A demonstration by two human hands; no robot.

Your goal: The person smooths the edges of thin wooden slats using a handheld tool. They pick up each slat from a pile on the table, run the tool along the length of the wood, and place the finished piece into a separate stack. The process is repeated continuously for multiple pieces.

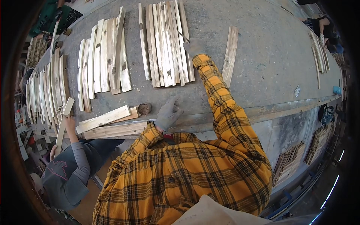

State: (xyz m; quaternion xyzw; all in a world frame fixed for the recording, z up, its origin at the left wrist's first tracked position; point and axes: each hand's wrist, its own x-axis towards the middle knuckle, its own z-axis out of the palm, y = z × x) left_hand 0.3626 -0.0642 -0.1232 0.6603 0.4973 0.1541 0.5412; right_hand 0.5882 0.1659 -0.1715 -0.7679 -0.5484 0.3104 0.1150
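My right hand point(196, 46), in a grey glove, grips a thin, dark, blade-like tool point(183, 36). The tool's tip reaches over the right side of a row of wooden slats point(164, 45) laid side by side on the large worktable point(261, 56). Some of these slats show dark knots or patches. My left hand point(168, 112), also gloved in grey, is held low near the table's front edge with fingers apart and nothing in it. Just left of it stands a small round tin point(144, 109) with brown stuff inside. One single board point(230, 53) lies right of my right forearm.
More slats point(104, 59) lie to the left, with a denser row point(46, 92) beyond. Loose boards point(104, 118) lie along the front edge. At left a co-worker point(67, 168) holds a board point(64, 121). Other people work at the far corners. Stacked slats point(288, 164) stand below right.
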